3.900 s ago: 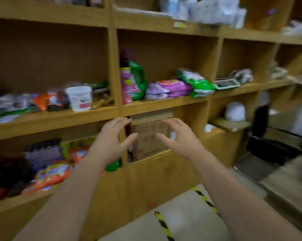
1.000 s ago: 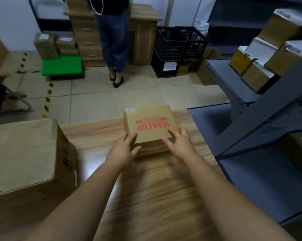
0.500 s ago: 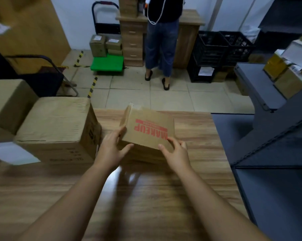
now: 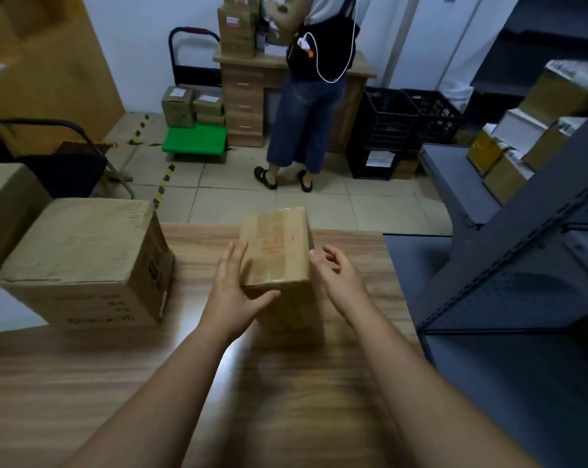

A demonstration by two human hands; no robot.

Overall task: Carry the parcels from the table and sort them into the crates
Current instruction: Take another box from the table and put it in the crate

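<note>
Step in hand: the person is taking up a small parcel (image 4: 275,246) from the wooden counter (image 4: 191,383), by my reading the pick-up that comes before the carry.
Where the parcel is: it is standing on end near the counter's far edge, its base meeting the wood, between the two hands.
Left hand (image 4: 233,292): it is lying flat against the parcel's left face, fingers straight, thumb reaching under the near edge (a pressing grip, not a curled one).
Right hand (image 4: 340,275): it is hovering just beside the right face, fingers loosely bent; whether it is touching the parcel I cannot tell.
Next move: it is calling for the right hand to close in, so both palms are squeezing the parcel before the lift toward the crates (image 4: 412,125).
Count: one small parcel between the hands, one large box (image 4: 83,261) to its left with part of another behind it, and two black crates side by side across the floor.
</note>
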